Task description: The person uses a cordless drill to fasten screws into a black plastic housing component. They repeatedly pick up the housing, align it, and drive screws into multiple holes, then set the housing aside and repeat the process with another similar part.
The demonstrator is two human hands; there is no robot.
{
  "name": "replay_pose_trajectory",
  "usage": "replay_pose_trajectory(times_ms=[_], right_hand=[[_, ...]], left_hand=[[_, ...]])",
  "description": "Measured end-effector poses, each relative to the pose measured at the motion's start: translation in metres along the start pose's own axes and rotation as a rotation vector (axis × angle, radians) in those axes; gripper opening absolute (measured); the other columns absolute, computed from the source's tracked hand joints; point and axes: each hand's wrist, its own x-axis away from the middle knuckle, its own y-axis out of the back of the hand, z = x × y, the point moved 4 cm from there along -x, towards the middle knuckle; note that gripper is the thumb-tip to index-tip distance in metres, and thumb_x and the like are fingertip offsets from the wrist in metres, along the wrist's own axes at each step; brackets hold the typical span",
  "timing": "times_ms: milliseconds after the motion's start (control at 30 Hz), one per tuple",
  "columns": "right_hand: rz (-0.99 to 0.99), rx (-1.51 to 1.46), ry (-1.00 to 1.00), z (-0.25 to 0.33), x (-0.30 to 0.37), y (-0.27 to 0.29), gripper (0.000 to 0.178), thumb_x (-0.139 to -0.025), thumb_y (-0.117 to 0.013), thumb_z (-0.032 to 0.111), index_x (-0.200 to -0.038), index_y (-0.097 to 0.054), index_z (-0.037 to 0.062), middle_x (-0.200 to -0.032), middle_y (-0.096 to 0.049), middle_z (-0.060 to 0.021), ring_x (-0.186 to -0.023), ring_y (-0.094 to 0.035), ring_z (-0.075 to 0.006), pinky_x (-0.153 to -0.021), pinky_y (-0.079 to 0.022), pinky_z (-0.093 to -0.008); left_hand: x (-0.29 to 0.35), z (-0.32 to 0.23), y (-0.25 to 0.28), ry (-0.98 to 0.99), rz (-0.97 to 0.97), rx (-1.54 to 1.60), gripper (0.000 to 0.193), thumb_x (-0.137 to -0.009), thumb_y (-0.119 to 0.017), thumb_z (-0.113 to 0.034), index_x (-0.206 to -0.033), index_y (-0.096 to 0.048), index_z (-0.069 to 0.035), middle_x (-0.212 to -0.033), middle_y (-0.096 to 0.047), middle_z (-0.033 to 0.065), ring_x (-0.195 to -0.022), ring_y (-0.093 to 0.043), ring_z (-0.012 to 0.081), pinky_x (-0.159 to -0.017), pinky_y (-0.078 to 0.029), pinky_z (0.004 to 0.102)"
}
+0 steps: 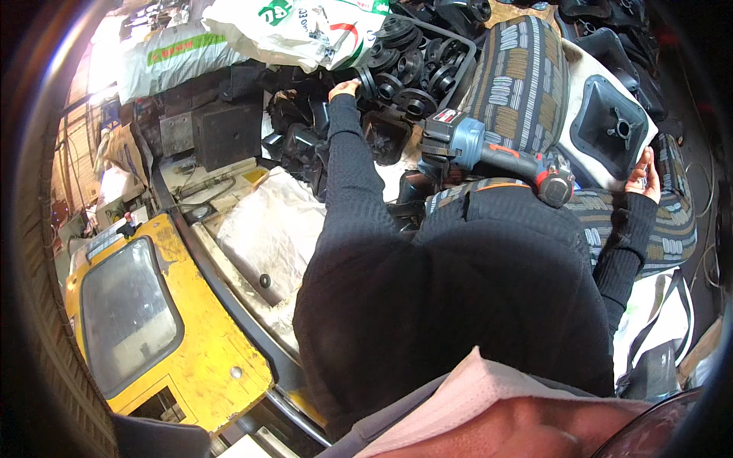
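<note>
My left hand (344, 89) reaches forward to a crate (463, 67) heaped with black round flanged plastic parts (412, 65). Its fingers close on the rim of a round part (366, 82) at the crate's left edge; the fingertips are partly hidden. On my right, a black square funnel-shaped part (611, 126) with a spoked hub inside lies on a white cloth (578, 72) over my leg. My right hand (645, 177) is beside that part's near right corner, fingers stretched upward along the edge. A blue-grey cordless power tool (489, 153) lies across my lap between the hands.
A yellow machine cover (202, 366) with a window stands at the left. Behind it are a dark metal block (227, 133) and clear plastic sheeting (271, 221). White sacks (298, 30) lie at the far side. More black square parts (611, 53) are piled at the far right.
</note>
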Motion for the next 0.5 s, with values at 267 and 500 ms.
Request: replay_pose_trajectory(times_ms=[267,500], right_hand=[[-0.165,0.329,0.189,0.011,0.025,-0.035,0.052,-0.087,-0.04,-0.011,-0.138,-0.032,-0.008,-0.145,-0.034,-0.0254,-0.129,-0.044,-0.0271,-0.094,-0.049,-0.0306],[0.092,0.541,0.262,-0.001,0.031,-0.036,0.026,-0.089,-0.056,0.002,-0.114,-0.059,-0.0023,-0.125,-0.057,-0.0148,-0.1,-0.061,-0.0106,-0.071,-0.049,-0.0173]], left_hand=[[0.046,-0.029,-0.029,0.392,0.075,0.5,0.031,-0.081,-0.072,-0.028,-0.106,-0.067,-0.01,-0.111,-0.062,0.0108,-0.089,-0.058,0.0281,-0.061,-0.054,0.0395],[0.134,-0.24,-0.023,-0.432,0.288,0.514,0.023,-0.087,-0.064,-0.019,-0.103,-0.064,-0.002,-0.106,-0.065,0.0096,-0.092,-0.063,0.0224,-0.074,-0.053,0.0352]])
